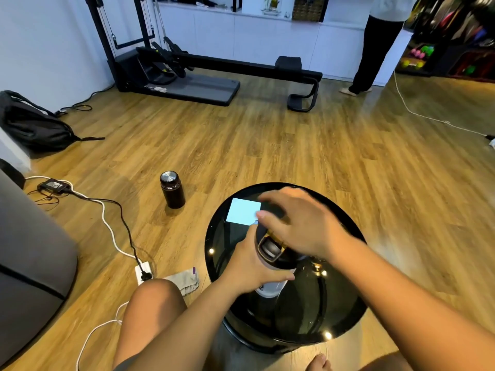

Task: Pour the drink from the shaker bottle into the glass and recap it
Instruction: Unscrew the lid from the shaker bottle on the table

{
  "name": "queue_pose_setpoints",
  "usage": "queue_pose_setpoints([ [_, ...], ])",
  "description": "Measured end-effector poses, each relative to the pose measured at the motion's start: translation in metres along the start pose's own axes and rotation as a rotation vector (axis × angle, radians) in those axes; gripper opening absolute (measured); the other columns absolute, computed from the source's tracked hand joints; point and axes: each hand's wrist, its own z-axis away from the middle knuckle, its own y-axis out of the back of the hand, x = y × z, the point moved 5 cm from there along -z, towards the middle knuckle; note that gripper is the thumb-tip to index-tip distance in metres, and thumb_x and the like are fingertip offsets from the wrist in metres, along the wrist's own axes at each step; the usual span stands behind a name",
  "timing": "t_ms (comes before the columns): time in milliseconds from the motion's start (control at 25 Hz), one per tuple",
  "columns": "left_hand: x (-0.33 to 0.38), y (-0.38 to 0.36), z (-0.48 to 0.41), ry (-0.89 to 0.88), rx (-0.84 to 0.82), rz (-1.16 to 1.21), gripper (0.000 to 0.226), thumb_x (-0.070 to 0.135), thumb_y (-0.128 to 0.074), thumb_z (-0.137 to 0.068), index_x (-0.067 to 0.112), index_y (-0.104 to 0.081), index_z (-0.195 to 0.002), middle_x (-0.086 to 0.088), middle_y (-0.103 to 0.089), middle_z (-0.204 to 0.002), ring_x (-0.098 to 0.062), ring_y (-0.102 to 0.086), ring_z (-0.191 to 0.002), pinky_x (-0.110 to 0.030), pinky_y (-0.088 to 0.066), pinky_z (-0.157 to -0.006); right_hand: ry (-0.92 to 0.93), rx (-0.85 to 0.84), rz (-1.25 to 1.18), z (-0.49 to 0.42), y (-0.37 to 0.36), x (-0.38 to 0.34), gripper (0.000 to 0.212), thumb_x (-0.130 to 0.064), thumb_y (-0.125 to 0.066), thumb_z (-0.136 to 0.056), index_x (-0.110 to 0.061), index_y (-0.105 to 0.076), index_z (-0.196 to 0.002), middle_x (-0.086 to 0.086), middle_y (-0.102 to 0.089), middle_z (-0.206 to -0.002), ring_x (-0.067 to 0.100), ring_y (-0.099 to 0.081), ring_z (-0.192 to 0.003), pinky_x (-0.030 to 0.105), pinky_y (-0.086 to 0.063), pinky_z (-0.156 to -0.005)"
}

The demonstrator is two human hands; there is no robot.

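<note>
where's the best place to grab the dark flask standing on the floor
Grip the dark flask around its cylindrical body, below the silver cap, coming in from the side. It stands upright on the wooden floor with open space all round; the smooth flat cap gives less purchase.

A dark flask (172, 189) is standing on the wooden floor left of centre; a black backpack (32, 124) is lying at far left; a rowing machine (187, 68) is sitting along the top.

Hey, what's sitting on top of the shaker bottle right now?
The right hand rests over the black lid of the shaker bottle, gripped by the left hand. The hand hides the lid's far side.
</note>
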Motion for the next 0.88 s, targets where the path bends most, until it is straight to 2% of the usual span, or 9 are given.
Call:
queue_pose_setpoints([
  [80, 0.008, 0.008, 0.003, 0.0, 0.027, 0.051, 0.126, 0.053, -0.099, -0.046, 0.026, -0.034, -0.15, 0.01, -0.064, -0.134, -0.005, -0.061, -0.125, -0.029, -0.053, -0.105, -0.221, -0.086, 0.191, -0.001, 0.001, 0.029, 0.058, -0.066, -0.027, -0.099, -0.025, -0.062, -0.119, 0.005, -0.063, -0.112, 0.027, -0.062, -0.112, 0.042, -0.051, -0.09],
  [120, 0.009, 0.007, 0.003, -0.012, 0.021, 0.04, 0.126, 0.053, -0.099, -0.046, 0.027, -0.034, -0.15, 0.011, -0.065, -0.133, -0.004, -0.062, -0.123, -0.03, -0.054, -0.104, -0.242, -0.126, 0.193, -0.004, -0.003, 0.03, 0.061, -0.067, -0.026, -0.098, -0.023, -0.064, -0.117, 0.007, -0.064, -0.11, 0.028, -0.063, -0.109, 0.042, -0.052, -0.09],
  [280, 0.009, 0.002, 0.005, -0.021, -0.009, -0.021, 0.103, 0.044, -0.097, -0.059, 0.021, -0.044, -0.145, 0.016, -0.06, -0.132, 0.009, -0.058, -0.119, -0.018, -0.05, -0.104, 0.047, -0.152, 0.15, -0.015, -0.032, -0.02, 0.058, -0.071, -0.035, -0.095, -0.031, -0.065, -0.124, -0.002, -0.068, -0.104, 0.021, -0.058, -0.104, 0.041, -0.047, -0.089],
  [360, 0.015, -0.001, 0.008, -0.052, -0.033, -0.065, 0.107, 0.056, -0.088, -0.061, 0.02, -0.042, -0.149, 0.011, -0.05, -0.144, 0.004, -0.048, -0.133, -0.025, -0.043, -0.115, 0.189, -0.239, 0.066, -0.007, -0.039, -0.044, 0.053, -0.07, -0.041, -0.093, -0.035, -0.066, -0.122, -0.007, -0.072, -0.101, 0.014, -0.06, -0.098, 0.039, -0.048, -0.09],
  [440, 0.015, 0.0, 0.007, -0.055, -0.01, -0.056, 0.107, 0.056, -0.091, -0.058, 0.025, -0.041, -0.148, 0.012, -0.054, -0.142, 0.001, -0.05, -0.135, -0.029, -0.045, -0.114, 0.196, -0.148, -0.122, -0.003, -0.024, -0.04, 0.055, -0.07, -0.042, -0.091, -0.032, -0.067, -0.123, -0.009, -0.07, -0.111, 0.01, -0.061, -0.104, 0.035, -0.049, -0.091],
  [520, 0.011, 0.005, 0.006, -0.012, 0.023, -0.015, 0.1, 0.042, -0.099, -0.055, 0.034, -0.042, -0.137, 0.019, -0.063, -0.126, 0.01, -0.059, -0.119, -0.015, -0.051, -0.1, 0.045, 0.003, -0.026, -0.005, -0.002, -0.01, 0.062, -0.069, -0.032, -0.094, -0.029, -0.064, -0.127, -0.003, -0.066, -0.118, 0.016, -0.059, -0.113, 0.037, -0.048, -0.093],
  [640, 0.008, 0.008, 0.004, 0.001, 0.032, 0.01, 0.104, 0.038, -0.102, -0.053, 0.034, -0.041, -0.138, 0.017, -0.067, -0.123, 0.006, -0.063, -0.116, -0.009, -0.052, -0.093, -0.234, -0.123, 0.329, -0.006, -0.002, 0.024, 0.067, -0.071, -0.02, -0.097, -0.024, -0.063, -0.119, 0.006, -0.066, -0.111, 0.029, -0.064, -0.106, 0.043, -0.052, -0.088],
  [800, 0.004, 0.001, 0.003, -0.022, -0.002, -0.018, 0.096, 0.041, -0.098, -0.06, 0.034, -0.04, -0.137, 0.03, -0.056, -0.122, 0.009, -0.057, -0.121, -0.001, -0.044, -0.091, 0.034, -0.125, 0.208, -0.011, -0.028, -0.014, 0.061, -0.07, -0.034, -0.095, -0.027, -0.064, -0.126, 0.001, -0.069, -0.108, 0.022, -0.062, -0.106, 0.043, -0.046, -0.097],
  [880, 0.0, -0.009, 0.003, 0.007, -0.052, -0.071, 0.094, 0.066, -0.084, -0.065, 0.032, -0.041, -0.141, 0.033, -0.046, -0.132, 0.012, -0.048, -0.128, -0.008, -0.04, -0.103, 0.18, -0.217, 0.067, -0.006, -0.036, -0.036, 0.057, -0.069, -0.041, -0.091, -0.029, -0.066, -0.123, -0.005, -0.073, -0.096, 0.016, -0.065, -0.097, 0.042, -0.046, -0.099],
])
